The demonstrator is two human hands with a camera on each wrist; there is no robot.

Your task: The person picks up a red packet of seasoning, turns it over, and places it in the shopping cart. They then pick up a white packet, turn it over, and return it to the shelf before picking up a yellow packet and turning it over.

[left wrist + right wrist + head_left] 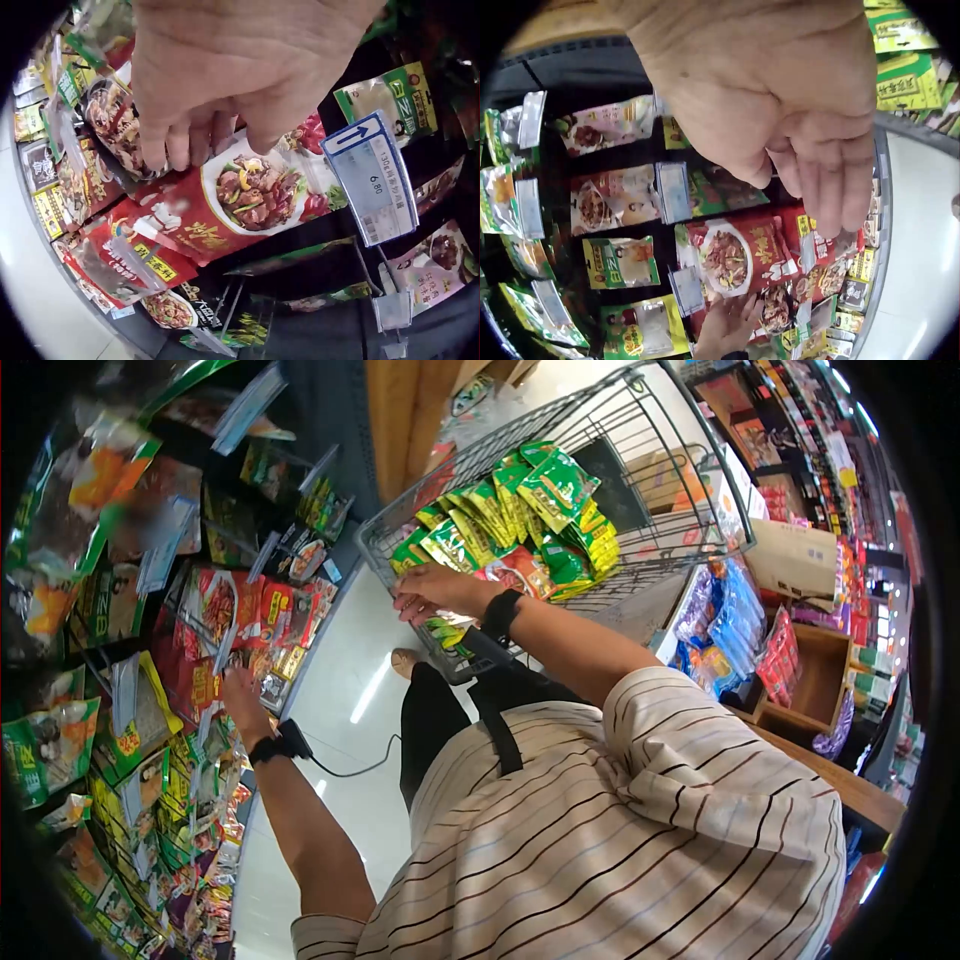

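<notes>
red packet [225,214] points lengthwise aisleward by left hand [232,67].

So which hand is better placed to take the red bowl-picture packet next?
Probably the left hand: its fingers are right at the red packet, while the right hand is over by the cart.

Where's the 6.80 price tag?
Left wrist view, right of centre: the 6.80 price tag is beside the large red pouch under the left hand.
</notes>
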